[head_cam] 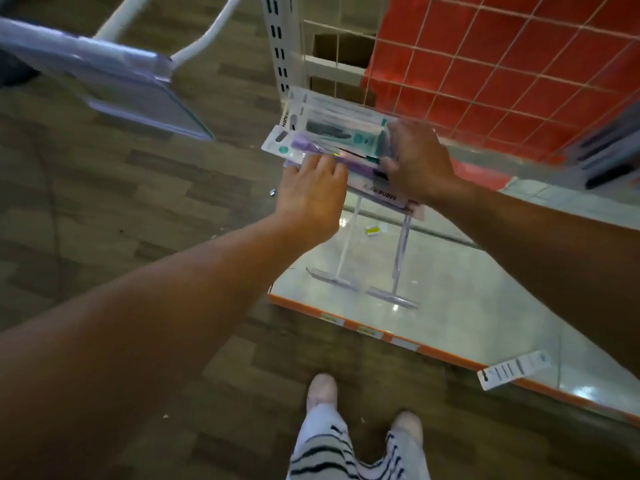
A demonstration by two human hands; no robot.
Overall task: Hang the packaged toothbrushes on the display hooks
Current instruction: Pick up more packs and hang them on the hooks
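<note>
Centre of frame: my right hand [415,161] clasps the right end of the stack of clear-fronted white toothbrush packs [332,133], my left hand [311,192] curls its fingers over the near edge; I would square each hang-hole to a white wire display hook [349,244] below before sliding.

Floor [104,209]: wood-pattern planks
Base shelf [450,306]: glossy, orange-edged
Wire grid [485,64]: white, over red backing
Tag [514,370]: on shelf's front edge

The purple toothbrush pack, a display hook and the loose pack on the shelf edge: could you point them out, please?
purple toothbrush pack [308,148], head view, clear blister.
display hook [349,237], head view, mid rod.
loose pack [516,369], head view, card middle.
</note>
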